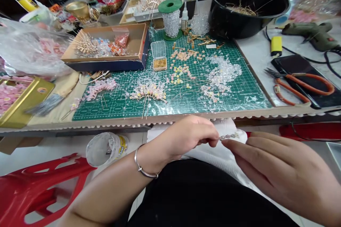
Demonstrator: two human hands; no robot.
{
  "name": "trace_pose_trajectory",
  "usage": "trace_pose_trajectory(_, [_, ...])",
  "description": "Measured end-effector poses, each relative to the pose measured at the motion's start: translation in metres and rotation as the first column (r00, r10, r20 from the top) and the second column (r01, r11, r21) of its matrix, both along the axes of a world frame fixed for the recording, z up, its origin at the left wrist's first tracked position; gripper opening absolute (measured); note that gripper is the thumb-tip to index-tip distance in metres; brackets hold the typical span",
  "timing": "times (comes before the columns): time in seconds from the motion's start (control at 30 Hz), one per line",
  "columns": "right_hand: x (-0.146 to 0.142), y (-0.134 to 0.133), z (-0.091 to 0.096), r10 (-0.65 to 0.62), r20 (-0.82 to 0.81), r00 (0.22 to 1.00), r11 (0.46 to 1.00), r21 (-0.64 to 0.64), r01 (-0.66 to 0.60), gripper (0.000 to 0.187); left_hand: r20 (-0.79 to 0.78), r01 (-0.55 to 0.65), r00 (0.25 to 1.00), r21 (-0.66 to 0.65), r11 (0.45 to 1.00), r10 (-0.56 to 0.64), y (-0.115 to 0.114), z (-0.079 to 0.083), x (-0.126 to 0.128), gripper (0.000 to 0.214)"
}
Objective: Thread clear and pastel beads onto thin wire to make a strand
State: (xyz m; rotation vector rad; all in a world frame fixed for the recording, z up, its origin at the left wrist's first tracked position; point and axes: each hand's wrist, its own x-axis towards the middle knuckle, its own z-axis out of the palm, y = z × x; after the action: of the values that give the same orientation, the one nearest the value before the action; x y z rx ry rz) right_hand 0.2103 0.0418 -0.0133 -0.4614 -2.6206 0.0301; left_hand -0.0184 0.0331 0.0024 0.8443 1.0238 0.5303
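The short strand of clear beads [227, 136] lies almost left to right, between both hands. The left hand [186, 138] is closed and pinches its left end, which the fingers hide. The right hand [282, 170] is just beside the right end, but I cannot tell if it grips. A white cloth [221, 154] lies under them.

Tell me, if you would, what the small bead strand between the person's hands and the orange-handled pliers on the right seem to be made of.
The bead strand looks like clear glass or acrylic on thin silvery wire, shiny but too small to settle which. The pliers seem grey steel at the head, with smooth, glossy orange plastic or rubber grips.
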Motion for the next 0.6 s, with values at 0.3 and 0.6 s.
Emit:
trace_pose_trajectory(0.3, [0.007, 0.021, -0.011, -0.053, -0.231, 0.971, 0.882, -0.466, -0.063, 0.045, 0.334, 0.087, 0.943, -0.195, 0.977, -0.017, 0.002, -0.013, 0.001, 0.020])
trace_pose_trajectory(0.6, [-0.019, -0.003, -0.021, -0.278, -0.157, 0.948, 0.416, -0.909, -0.029, 0.020, 0.273, 0.011, 0.962, -0.048, 0.999, 0.002, -0.002, -0.008, -0.006, 0.023])
